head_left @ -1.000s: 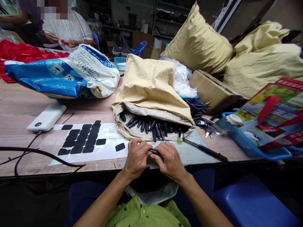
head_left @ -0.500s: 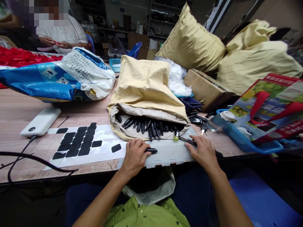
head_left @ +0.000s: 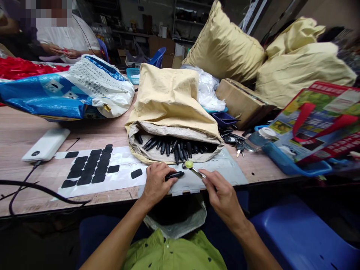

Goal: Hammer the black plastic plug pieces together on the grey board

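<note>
A black pen-like piece (head_left: 176, 175) lies between the thumb and fingers of my left hand (head_left: 157, 182), its tip pointing right over the grey sheet (head_left: 233, 172). My right hand (head_left: 222, 193) is closed on the handle of a metal tool (head_left: 197, 173); the tool's yellow-green head (head_left: 189, 164) is just above and right of the black piece, with a small gap. Behind both hands, several similar black pieces (head_left: 168, 149) fill the mouth of a cream cloth sack (head_left: 168, 86).
Black patches (head_left: 93, 165) lie on a white sheet at left, near a white power bank (head_left: 46, 144). Keys (head_left: 239, 149), a jar (head_left: 260, 138) and a blue basket (head_left: 298, 165) stand right. A blue-white bag (head_left: 70, 90) is back left; a person sits beyond.
My right hand has lifted the metal tool and brought it left, its yellow-green head now near the black piece. My left hand still holds that piece. The view has shifted slightly.
</note>
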A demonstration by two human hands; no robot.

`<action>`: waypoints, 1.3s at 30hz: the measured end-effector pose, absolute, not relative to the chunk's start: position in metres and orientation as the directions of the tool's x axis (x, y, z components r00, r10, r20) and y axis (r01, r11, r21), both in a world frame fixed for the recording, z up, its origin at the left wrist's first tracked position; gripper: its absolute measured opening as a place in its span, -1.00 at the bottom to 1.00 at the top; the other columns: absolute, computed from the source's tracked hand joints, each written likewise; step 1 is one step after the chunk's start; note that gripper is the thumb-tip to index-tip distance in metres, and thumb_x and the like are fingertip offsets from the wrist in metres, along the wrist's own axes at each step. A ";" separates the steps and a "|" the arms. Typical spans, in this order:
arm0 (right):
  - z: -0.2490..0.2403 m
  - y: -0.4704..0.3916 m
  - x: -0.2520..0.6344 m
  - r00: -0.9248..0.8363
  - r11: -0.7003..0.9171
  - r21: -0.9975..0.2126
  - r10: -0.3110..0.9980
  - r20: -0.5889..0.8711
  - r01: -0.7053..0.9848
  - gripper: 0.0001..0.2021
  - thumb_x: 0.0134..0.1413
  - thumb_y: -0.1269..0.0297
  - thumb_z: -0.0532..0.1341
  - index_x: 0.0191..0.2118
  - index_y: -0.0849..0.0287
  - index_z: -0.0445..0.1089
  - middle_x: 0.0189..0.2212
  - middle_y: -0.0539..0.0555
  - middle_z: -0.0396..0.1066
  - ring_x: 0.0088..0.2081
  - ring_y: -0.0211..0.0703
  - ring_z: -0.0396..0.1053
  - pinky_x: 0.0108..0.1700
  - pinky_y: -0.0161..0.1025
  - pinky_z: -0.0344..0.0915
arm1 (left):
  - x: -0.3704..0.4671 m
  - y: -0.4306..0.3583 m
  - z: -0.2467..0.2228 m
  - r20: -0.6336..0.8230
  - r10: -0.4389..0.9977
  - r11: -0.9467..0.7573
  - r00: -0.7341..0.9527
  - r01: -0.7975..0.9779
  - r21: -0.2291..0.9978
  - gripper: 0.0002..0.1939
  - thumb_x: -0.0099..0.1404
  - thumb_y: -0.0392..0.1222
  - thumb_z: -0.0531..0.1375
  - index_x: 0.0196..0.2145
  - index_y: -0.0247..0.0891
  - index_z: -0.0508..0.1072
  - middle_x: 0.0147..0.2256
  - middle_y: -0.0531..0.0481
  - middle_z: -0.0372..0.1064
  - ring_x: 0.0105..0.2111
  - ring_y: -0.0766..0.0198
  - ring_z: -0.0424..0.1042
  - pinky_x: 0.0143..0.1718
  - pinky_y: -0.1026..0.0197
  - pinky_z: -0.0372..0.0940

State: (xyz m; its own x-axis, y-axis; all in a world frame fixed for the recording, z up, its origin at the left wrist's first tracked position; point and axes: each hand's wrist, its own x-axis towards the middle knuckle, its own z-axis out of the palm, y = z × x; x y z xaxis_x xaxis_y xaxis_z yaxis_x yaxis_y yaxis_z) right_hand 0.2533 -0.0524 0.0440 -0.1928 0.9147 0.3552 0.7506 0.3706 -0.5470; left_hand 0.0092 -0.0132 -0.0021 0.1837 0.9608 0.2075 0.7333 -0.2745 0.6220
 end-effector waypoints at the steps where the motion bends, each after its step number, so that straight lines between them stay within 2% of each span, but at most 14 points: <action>1: 0.047 -0.056 0.246 -0.206 0.374 -0.550 0.916 0.343 0.747 -0.65 0.44 0.26 0.03 0.20 0.00 0.41 -0.21 0.10 0.47 -0.20 -0.11 0.47 -0.12 -0.20 0.44 | 0.009 -0.013 -0.002 0.201 0.962 -0.270 0.183 0.736 0.621 -0.77 0.20 -0.12 0.42 -0.16 -0.02 0.62 -0.24 0.01 0.50 -0.09 0.04 0.33 -0.04 -0.02 0.11; 3: 0.054 -0.061 0.235 -0.199 0.388 -0.562 0.908 0.368 0.731 -0.63 0.43 0.29 0.04 0.22 -0.03 0.40 -0.23 0.09 0.46 -0.23 -0.15 0.45 -0.14 -0.23 0.44 | 0.009 -0.013 -0.002 0.188 0.965 -0.260 0.181 0.735 0.626 -0.77 0.19 -0.11 0.42 -0.16 -0.01 0.62 -0.25 0.01 0.50 -0.08 0.03 0.32 -0.03 -0.03 0.11; 7: 0.058 -0.071 0.227 -0.095 0.417 -0.559 0.853 0.514 0.717 -0.58 0.40 0.37 0.07 0.28 -0.06 0.36 -0.20 0.11 0.44 -0.19 -0.14 0.46 -0.08 -0.22 0.44 | 0.009 -0.012 0.000 0.178 0.968 -0.250 0.176 0.724 0.642 -0.78 0.19 -0.12 0.42 -0.17 0.00 0.62 -0.25 0.03 0.51 -0.08 0.03 0.31 -0.01 -0.05 0.10; 9: 0.051 -0.076 0.227 -0.136 0.406 -0.507 0.863 0.487 0.761 -0.55 0.39 0.42 0.05 0.28 -0.06 0.37 -0.25 0.09 0.42 -0.25 -0.17 0.45 -0.14 -0.26 0.43 | 0.010 -0.012 0.000 0.175 0.970 -0.243 0.170 0.723 0.647 -0.78 0.19 -0.12 0.42 -0.17 0.01 0.63 -0.25 0.03 0.52 -0.08 0.03 0.31 -0.01 -0.05 0.10; 11: 0.042 -0.077 0.230 -0.201 0.379 -0.446 0.896 0.397 0.811 -0.54 0.39 0.44 0.02 0.26 -0.06 0.39 -0.32 0.06 0.40 -0.32 -0.21 0.43 -0.24 -0.32 0.40 | 0.010 -0.013 0.000 0.172 0.971 -0.240 0.167 0.723 0.648 -0.79 0.19 -0.12 0.42 -0.18 0.00 0.63 -0.25 0.04 0.52 -0.08 0.04 0.31 -0.01 -0.06 0.09; 13: 0.037 -0.077 0.233 -0.207 0.351 -0.426 0.915 0.347 0.834 -0.55 0.40 0.42 0.02 0.25 -0.07 0.41 -0.33 0.05 0.39 -0.32 -0.22 0.43 -0.26 -0.34 0.38 | 0.010 -0.013 0.000 0.175 0.970 -0.241 0.168 0.722 0.648 -0.79 0.19 -0.13 0.43 -0.18 0.00 0.63 -0.25 0.04 0.52 -0.09 0.04 0.32 0.00 -0.06 0.09; 19: 0.053 -0.068 0.240 -0.076 0.310 -0.542 0.909 0.410 0.781 -0.62 0.42 0.32 0.07 0.22 -0.04 0.43 -0.26 0.07 0.44 -0.28 -0.20 0.44 -0.17 -0.30 0.40 | 0.008 -0.014 -0.001 0.204 0.963 -0.269 0.178 0.715 0.646 -0.81 0.23 -0.10 0.40 -0.16 0.00 0.64 -0.25 0.03 0.52 -0.10 0.06 0.32 -0.04 -0.03 0.09; 29: 0.047 -0.069 0.240 -0.043 0.305 -0.616 0.915 0.402 0.726 -0.66 0.41 0.31 0.09 0.18 0.03 0.48 -0.29 0.05 0.44 -0.29 -0.23 0.43 -0.20 -0.30 0.37 | 0.007 -0.014 -0.002 0.264 0.944 -0.319 0.195 0.735 0.598 -0.79 0.31 -0.12 0.35 -0.08 -0.04 0.62 -0.22 0.00 0.49 -0.11 0.08 0.33 -0.07 0.01 0.10; 34: 0.044 -0.069 0.242 -0.028 0.289 -0.636 0.921 0.388 0.715 -0.66 0.42 0.30 0.10 0.19 0.02 0.47 -0.29 0.06 0.44 -0.28 -0.22 0.42 -0.19 -0.28 0.35 | 0.008 -0.015 -0.001 0.263 0.943 -0.323 0.202 0.739 0.591 -0.85 0.31 -0.13 0.35 -0.15 -0.07 0.58 -0.19 0.02 0.51 -0.08 0.06 0.33 -0.06 0.00 0.09; 39: 0.041 -0.070 0.243 -0.022 0.280 -0.646 0.926 0.377 0.710 -0.66 0.42 0.30 0.10 0.19 0.02 0.46 -0.28 0.06 0.44 -0.26 -0.22 0.42 -0.18 -0.28 0.34 | 0.010 -0.017 -0.001 0.269 0.946 -0.311 0.183 0.750 0.584 -0.85 0.34 -0.12 0.32 -0.12 -0.04 0.59 -0.21 0.02 0.49 -0.08 0.06 0.31 -0.06 0.01 0.08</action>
State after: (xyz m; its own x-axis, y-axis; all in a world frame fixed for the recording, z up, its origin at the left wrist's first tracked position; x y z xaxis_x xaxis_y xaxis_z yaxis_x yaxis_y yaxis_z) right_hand 0.2431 -0.0697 0.0410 -0.0222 0.9261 0.3766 0.7100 0.2798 -0.6463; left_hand 0.0102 -0.0168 -0.0012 0.1827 0.9458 0.2686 0.7496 -0.3108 0.5844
